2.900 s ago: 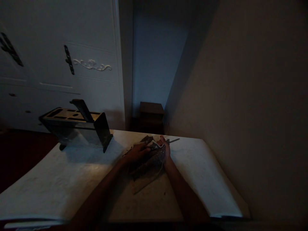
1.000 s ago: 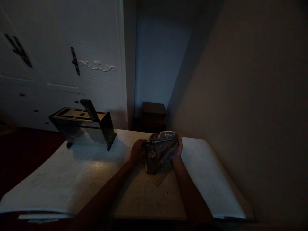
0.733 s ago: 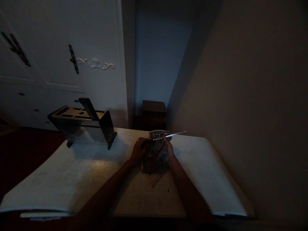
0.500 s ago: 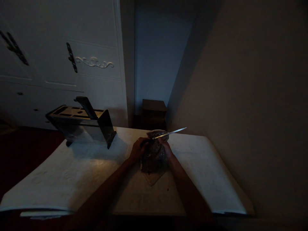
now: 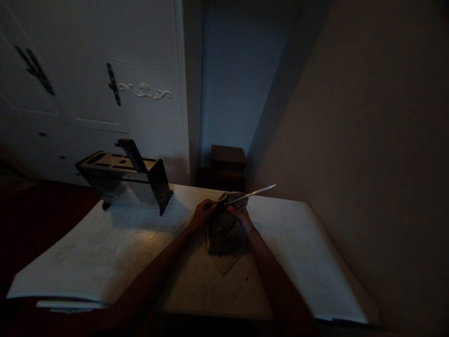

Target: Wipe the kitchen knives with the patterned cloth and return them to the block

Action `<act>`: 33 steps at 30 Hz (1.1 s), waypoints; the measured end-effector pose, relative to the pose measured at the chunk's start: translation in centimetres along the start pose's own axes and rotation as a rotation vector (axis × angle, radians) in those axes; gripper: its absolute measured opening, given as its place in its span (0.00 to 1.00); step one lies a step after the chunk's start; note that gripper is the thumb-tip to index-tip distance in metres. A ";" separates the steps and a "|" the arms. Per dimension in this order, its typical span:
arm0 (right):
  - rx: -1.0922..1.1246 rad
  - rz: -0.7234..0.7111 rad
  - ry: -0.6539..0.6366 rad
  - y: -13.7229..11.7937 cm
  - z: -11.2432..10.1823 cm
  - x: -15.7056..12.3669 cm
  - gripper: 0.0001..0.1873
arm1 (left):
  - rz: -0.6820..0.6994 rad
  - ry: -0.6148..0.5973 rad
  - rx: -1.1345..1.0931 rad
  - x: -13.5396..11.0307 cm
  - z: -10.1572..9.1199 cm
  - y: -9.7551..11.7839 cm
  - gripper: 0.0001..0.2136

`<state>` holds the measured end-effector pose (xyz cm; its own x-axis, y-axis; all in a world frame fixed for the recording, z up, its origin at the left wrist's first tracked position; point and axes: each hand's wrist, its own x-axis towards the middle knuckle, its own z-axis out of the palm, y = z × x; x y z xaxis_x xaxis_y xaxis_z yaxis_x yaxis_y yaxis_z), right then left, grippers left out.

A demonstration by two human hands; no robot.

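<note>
My left hand [image 5: 203, 213] is closed around the dark handle of a slim, shiny metal blade [image 5: 257, 192]. Seen this thin and in poor light, it could be a knife or a sharpening steel; I cannot tell which. It points up and to the right. Bunched beneath it is a dark patterned cloth [image 5: 226, 234], one pale corner lying on the table. My right hand [image 5: 242, 216] grips the cloth's right side, its thumb close to the blade's base. The fingers of both hands are partly hidden by the cloth and shadow.
A knife block [image 5: 128, 189] with one black handle [image 5: 132, 154] sticking out stands at the left on the pale table [image 5: 140, 262]. Behind are a white cabinet [image 5: 147, 126] and a small brown box-shaped piece [image 5: 228, 154]. A wall [image 5: 368, 164] rises on the right.
The view has shifted slightly, so everything sits a little farther right. My left thumb has moved along the handle, near the blade's base. Both hands keep their hold.
</note>
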<state>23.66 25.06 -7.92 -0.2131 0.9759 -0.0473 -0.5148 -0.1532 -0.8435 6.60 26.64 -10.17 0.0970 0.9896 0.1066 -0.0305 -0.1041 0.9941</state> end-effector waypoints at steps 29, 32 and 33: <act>-0.025 0.018 0.115 0.4 -1.2 0.8 0.23 | 0.326 0.146 0.517 -0.5 -0.5 -0.6 0.13; -0.033 0.042 0.094 0.6 -1.4 0.7 0.22 | 0.407 0.121 0.537 -0.5 -0.5 -0.5 0.10; -0.029 0.051 0.102 0.6 -1.4 0.7 0.22 | 0.418 0.116 0.543 -0.6 -0.5 -0.5 0.10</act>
<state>24.33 25.86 -9.23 -0.1520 0.9780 -0.1430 -0.4812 -0.1996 -0.8536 6.05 26.17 -10.73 0.0775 0.8565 0.5103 0.4627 -0.4843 0.7426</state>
